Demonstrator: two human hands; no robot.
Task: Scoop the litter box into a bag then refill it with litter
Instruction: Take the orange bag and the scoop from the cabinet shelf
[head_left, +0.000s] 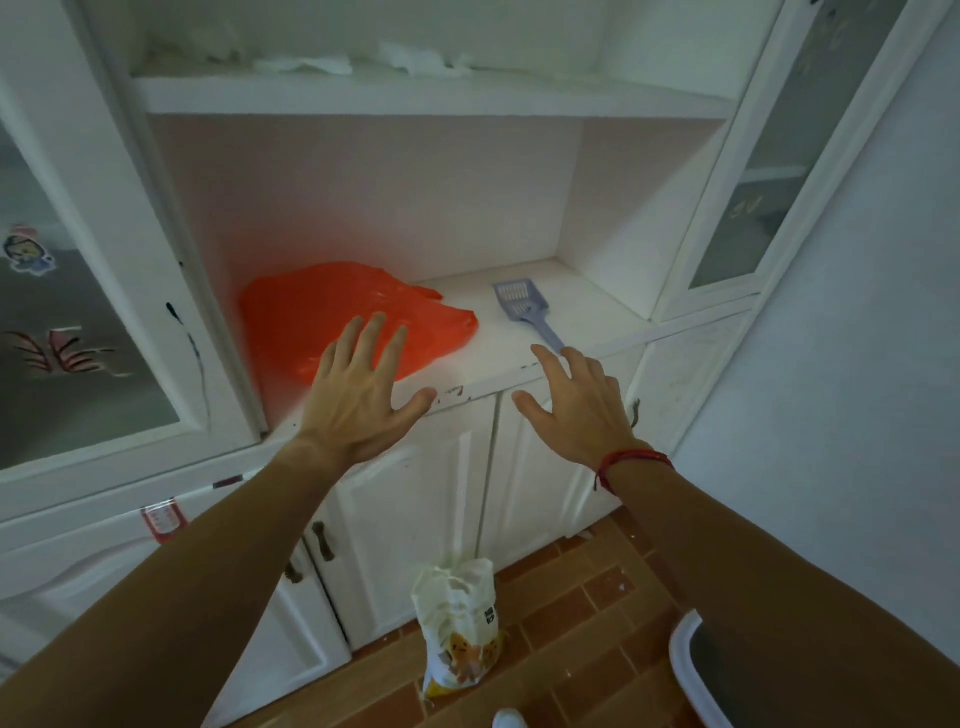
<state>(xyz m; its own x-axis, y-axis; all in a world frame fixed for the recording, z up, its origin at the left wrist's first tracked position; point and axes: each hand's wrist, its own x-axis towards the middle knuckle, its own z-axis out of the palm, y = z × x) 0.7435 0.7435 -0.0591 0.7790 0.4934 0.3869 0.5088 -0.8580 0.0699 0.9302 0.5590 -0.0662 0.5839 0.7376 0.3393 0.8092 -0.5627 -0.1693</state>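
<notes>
An orange plastic bag (322, 312) lies flat on the white cabinet counter (498, 353). To its right lies a pale blue slotted litter scoop (524, 306), handle pointing toward me. My left hand (358, 400) hovers open over the bag's near edge, fingers spread. My right hand (576, 410) is open too, its fingertips just at the end of the scoop's handle. A white and yellow litter bag (460, 629) stands on the floor below. A white rim with a dark inside, perhaps the litter box (691, 670), shows at the bottom right, mostly behind my right arm.
The counter sits in a recessed niche under a shelf (415, 96) with crumpled white paper. Glass cabinet doors flank it left (78, 312) and right (769, 171). Lower cupboard doors (415, 519) stand shut. The floor is red-brown brick tile (587, 613).
</notes>
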